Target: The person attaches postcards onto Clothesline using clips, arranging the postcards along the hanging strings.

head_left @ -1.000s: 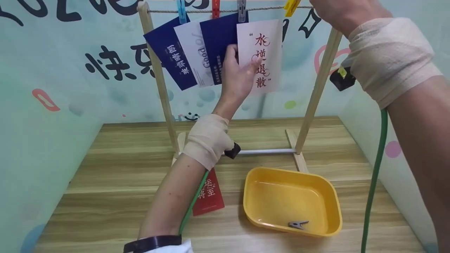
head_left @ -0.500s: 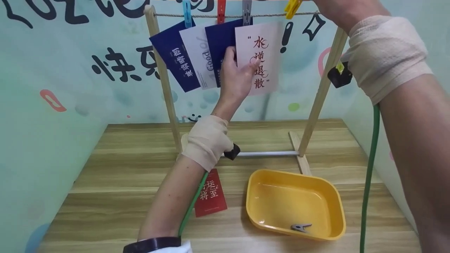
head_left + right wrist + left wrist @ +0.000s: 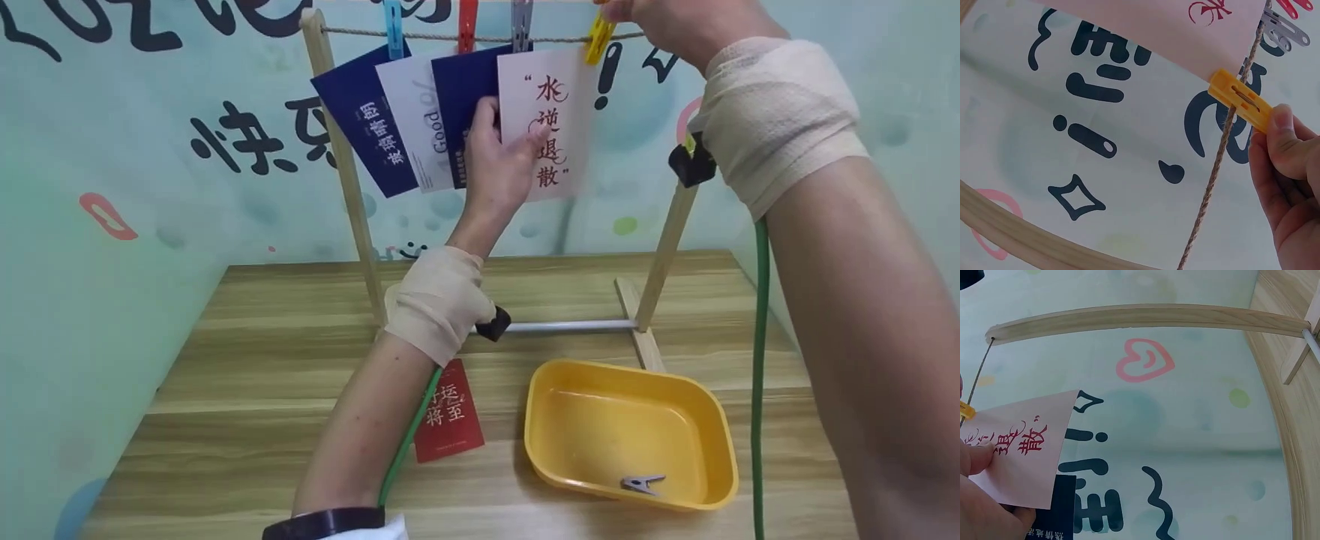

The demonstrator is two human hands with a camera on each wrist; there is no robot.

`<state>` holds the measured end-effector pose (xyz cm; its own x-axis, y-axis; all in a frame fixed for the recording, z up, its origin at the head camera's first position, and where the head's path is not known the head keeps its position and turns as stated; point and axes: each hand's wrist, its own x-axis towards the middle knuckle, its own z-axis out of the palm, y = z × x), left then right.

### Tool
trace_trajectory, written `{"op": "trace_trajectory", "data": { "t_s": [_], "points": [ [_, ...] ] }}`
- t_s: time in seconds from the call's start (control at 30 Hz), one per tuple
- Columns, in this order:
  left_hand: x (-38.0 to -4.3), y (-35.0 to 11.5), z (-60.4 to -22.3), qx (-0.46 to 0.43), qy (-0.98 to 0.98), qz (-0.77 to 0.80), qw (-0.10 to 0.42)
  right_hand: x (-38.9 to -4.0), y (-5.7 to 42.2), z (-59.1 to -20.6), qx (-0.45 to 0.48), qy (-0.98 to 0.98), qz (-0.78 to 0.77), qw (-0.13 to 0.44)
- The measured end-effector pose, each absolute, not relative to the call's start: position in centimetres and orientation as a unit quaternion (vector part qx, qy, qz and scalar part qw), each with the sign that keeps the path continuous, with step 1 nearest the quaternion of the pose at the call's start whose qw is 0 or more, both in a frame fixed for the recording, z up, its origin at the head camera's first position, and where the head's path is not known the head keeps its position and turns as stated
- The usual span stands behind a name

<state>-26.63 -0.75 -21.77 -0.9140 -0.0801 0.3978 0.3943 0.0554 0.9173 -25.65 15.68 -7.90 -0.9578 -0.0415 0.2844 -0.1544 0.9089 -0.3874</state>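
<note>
My left hand (image 3: 499, 161) pinches a pale pink card (image 3: 574, 127) with red characters, its thumb on the front. The card hangs upright just below the rope (image 3: 442, 36). With thumb and fingers, my right hand (image 3: 1292, 174) pinches the tail of a yellow clothespin (image 3: 1239, 100). That clothespin lies across the rope, and its tip meets the pink card's upper corner; whether it bites the card I cannot tell. Left of the pink card, two dark blue cards (image 3: 364, 124) and a white card (image 3: 412, 112) hang from blue (image 3: 394, 30), red (image 3: 466, 26) and grey clothespins (image 3: 521, 26).
A wooden frame (image 3: 349, 187) holds the rope and stands on a wood-grain table (image 3: 247, 360). In front, a yellow basin (image 3: 626, 427) contains one grey clothespin (image 3: 642, 484). A red card (image 3: 454, 420) lies left of the basin. Green cables (image 3: 760, 375) trail from both wrists.
My right hand has moved left along the rope with the yellow clothespin, bringing it to the pink card's top right corner. The left hand stays nearly still, holding the card.
</note>
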Motion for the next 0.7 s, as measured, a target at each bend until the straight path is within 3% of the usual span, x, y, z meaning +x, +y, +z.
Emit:
{"op": "trace_trajectory", "data": {
  "t_s": [0.7],
  "points": [
    [-26.62,-0.41,-21.77,-0.094,-0.733,-0.653,0.166,-25.85,15.56,-8.03,0.063,-0.977,0.171,0.114]
  ]
}}
